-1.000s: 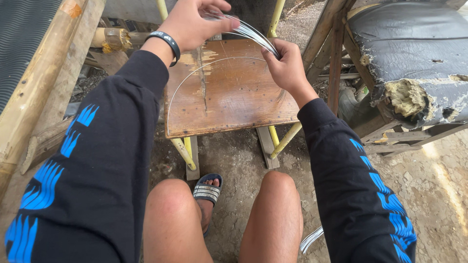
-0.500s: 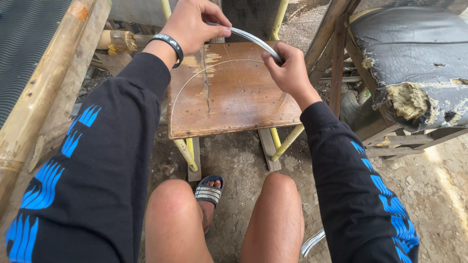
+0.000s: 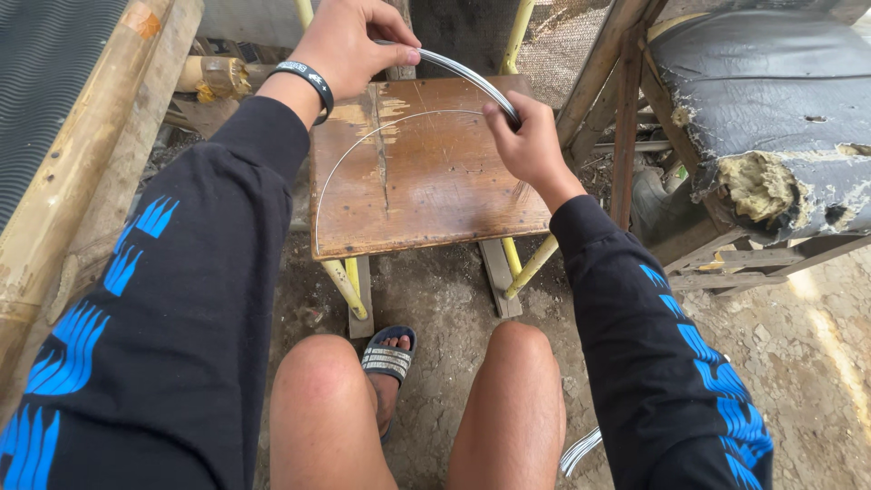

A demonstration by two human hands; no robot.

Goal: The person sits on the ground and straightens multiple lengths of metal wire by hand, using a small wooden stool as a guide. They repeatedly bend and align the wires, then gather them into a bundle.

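Both hands pinched a bundle of thin, curved silver wires (image 3: 472,80) above the small brown wooden stool (image 3: 426,195). The left hand (image 3: 349,41) and right hand (image 3: 526,145) should have bent it slowly, gripping tight.

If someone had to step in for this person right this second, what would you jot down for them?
Left hand: pinching one end of the bundle of curved metal strips, held above the wooden stool.
Right hand: gripping the bundle's other end.
One thin strip lies arched across the stool top.
More strips sit on the ground by the right knee.
Done: bundle bowed into an arc. Left: cannot tell from here.
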